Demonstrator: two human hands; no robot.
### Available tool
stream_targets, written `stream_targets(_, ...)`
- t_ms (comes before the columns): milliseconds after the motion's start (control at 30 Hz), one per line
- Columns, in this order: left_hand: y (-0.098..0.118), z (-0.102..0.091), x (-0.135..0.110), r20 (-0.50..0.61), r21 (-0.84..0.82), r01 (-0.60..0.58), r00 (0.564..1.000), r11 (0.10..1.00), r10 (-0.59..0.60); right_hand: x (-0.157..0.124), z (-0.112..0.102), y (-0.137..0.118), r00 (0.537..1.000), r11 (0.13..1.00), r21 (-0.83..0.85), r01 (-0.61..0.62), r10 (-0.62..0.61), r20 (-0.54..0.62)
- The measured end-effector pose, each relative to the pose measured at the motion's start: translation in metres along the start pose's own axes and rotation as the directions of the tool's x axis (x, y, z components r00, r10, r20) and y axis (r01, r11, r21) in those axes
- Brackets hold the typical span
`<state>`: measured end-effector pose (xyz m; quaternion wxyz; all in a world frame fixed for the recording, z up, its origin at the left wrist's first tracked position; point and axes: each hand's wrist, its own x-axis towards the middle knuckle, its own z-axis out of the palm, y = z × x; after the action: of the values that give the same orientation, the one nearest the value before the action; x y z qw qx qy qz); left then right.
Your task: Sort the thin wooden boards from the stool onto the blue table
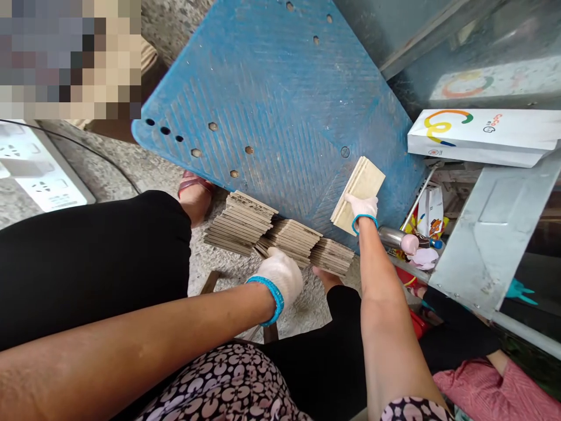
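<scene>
My right hand, in a white glove with a blue cuff, is closed on a pale stack of flat cardboard pieces held against a big blue ribbed board. My left hand, gloved the same way, rests with curled fingers on the near edge of a fanned row of brown cardboard pieces lying on the speckled floor below the board. Whether it grips any piece is hidden by the glove.
A white printed box lies on a grey metal frame at right, with clutter and a metal cylinder below it. A white power strip sits at left. Black-clad legs, a foot in a red sandal and a wooden stool leg are near.
</scene>
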<state>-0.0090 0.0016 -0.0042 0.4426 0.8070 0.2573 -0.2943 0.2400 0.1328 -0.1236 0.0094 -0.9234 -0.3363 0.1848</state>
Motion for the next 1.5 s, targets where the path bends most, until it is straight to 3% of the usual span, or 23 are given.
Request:
stream_targets(267,-0.001,0.003,0.003,-0.018,-0.012,0.030,0.999,0.999,-0.030,0.004,0.007,0.002,0.999,0.999,0.048,0.024,-0.022,-0.033)
stream_targets(467,0.002,-0.004,0.000,0.022,0.013,0.019,1.000,1.000,-0.019,-0.011,-0.010,0.028,0.992,0.990,0.091,0.104,-0.096,-0.084)
stream_targets(600,0.005,-0.006,-0.003,0.008,0.037,-0.002,1.000,0.999,0.002,-0.051,-0.027,0.067,0.990,0.987,0.095,0.128,-0.121,-0.076)
stream_targets(733,0.008,-0.005,-0.004,0.003,0.022,-0.001,1.000,1.000,0.000,-0.115,-0.033,0.113,0.998,0.995,0.080,0.062,-0.062,0.000)
stream_targets(867,0.009,-0.008,-0.005,0.011,0.032,-0.033,0.999,0.999,0.033,-0.173,-0.025,0.142,0.997,0.999,0.009,-0.036,0.035,0.063)
stream_targets(967,0.010,-0.011,-0.009,-0.025,0.012,-0.004,1.000,1.000,0.005,-0.194,-0.011,0.148,0.990,0.993,-0.038,-0.109,0.112,0.085)
stream_targets(1233,0.011,-0.007,-0.010,0.004,0.021,-0.014,1.000,1.000,0.014,-0.192,0.012,0.147,0.977,0.981,-0.070,-0.183,0.189,0.096)
stream_targets(1500,0.013,-0.013,-0.006,0.024,-0.067,0.010,1.000,0.998,-0.009,-0.195,0.023,0.144,0.981,0.981,-0.037,-0.192,0.193,0.011)
